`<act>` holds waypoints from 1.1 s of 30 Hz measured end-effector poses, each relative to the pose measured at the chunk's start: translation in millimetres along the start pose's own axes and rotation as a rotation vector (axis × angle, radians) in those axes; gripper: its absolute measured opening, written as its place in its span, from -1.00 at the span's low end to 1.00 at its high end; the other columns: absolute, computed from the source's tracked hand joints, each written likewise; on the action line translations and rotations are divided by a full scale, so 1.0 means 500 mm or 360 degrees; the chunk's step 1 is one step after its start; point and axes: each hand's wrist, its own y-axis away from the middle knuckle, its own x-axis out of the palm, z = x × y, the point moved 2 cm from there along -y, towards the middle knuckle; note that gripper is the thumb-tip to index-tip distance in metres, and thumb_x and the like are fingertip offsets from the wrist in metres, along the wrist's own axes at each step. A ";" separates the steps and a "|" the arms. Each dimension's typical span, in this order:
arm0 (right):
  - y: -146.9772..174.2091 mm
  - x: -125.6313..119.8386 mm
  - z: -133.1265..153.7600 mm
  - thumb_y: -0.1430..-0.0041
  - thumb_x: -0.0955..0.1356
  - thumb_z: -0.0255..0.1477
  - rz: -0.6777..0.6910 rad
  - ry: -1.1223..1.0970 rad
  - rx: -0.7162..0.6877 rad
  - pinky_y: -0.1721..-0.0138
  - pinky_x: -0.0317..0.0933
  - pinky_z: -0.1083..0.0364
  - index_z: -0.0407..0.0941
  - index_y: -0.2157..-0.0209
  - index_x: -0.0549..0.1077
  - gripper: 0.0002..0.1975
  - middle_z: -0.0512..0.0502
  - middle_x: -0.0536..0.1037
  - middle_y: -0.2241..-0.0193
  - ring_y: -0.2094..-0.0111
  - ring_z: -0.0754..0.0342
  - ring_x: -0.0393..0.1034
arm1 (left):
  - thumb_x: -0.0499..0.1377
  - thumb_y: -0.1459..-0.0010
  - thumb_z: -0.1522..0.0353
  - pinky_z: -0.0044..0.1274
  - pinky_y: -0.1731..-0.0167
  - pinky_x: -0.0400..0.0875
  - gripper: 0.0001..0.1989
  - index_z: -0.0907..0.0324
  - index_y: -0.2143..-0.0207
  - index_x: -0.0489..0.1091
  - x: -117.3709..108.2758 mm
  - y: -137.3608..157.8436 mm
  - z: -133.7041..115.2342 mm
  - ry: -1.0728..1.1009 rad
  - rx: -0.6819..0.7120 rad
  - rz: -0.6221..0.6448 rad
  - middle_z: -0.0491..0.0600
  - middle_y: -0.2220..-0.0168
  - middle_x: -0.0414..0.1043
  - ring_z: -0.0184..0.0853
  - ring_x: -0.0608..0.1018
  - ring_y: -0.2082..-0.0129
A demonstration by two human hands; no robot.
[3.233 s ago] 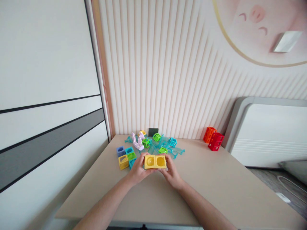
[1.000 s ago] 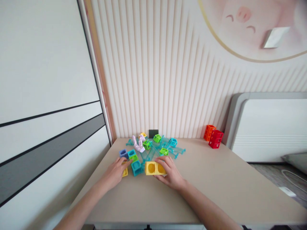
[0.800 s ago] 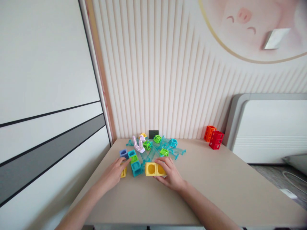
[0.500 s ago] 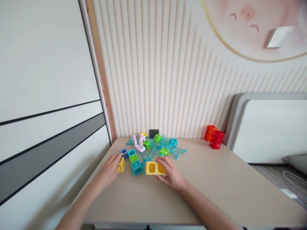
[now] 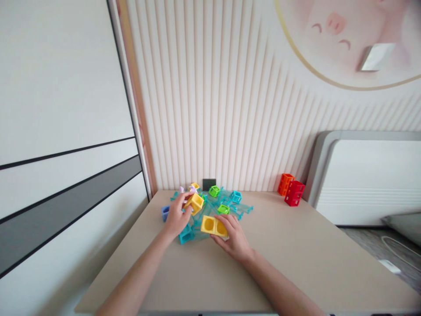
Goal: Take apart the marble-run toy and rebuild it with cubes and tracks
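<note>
My left hand grips a single yellow cube block, tilted, above the pile. In my right hand are two yellow cube blocks joined side by side, their round recesses facing me. The left hand's cube is up and to the left of this pair, apart from it. Below the left hand, a teal block shows at the near end of a row that the hand mostly covers. A blue-violet block sits just left of that hand, partly hidden.
Clear teal track pieces lie at the back of the table. Among them are a green block, another green block and a light-blue block. Red blocks and orange blocks stand stacked at the back right.
My left hand has lifted the single yellow cube from the table's left side and carried it right, over the row of blocks. The right hand's yellow pair has tilted slightly.
</note>
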 end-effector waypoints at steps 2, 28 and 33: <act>0.000 0.001 -0.004 -0.21 0.43 -0.28 -0.0013 0.0029 0.0014 0.05 0.34 -0.14 -0.03 -0.16 0.32 -0.49 -0.23 0.52 0.07 0.08 -0.16 0.43 | 0.05 -0.15 0.47 -0.35 0.02 0.51 -0.64 0.12 -0.01 0.36 0.028 0.000 -0.004 -0.0071 0.0093 0.0003 0.04 -0.01 0.50 -0.20 0.57 0.01; 0.001 0.013 -0.017 -0.22 0.41 -0.24 -0.0033 0.0028 0.0169 0.09 0.31 -0.08 -0.06 -0.14 0.36 -0.51 -0.21 0.56 0.14 0.14 -0.13 0.46 | -0.02 -0.33 0.49 -0.26 -0.24 0.33 -0.57 0.13 -0.21 0.28 0.077 0.065 -0.012 -0.0317 0.0576 0.0189 0.12 -0.25 0.33 -0.20 0.41 -0.24; 0.008 0.017 -0.029 -0.21 0.41 -0.20 -0.0112 -0.0197 0.0323 0.06 0.37 -0.11 -0.06 -0.16 0.33 -0.47 -0.23 0.55 0.08 0.09 -0.15 0.47 | 0.08 -0.31 0.42 -0.17 -0.32 0.17 -0.40 0.10 -0.36 0.03 0.084 0.075 -0.018 -0.0083 0.0527 0.0274 0.16 -0.40 0.05 -0.08 0.17 -0.38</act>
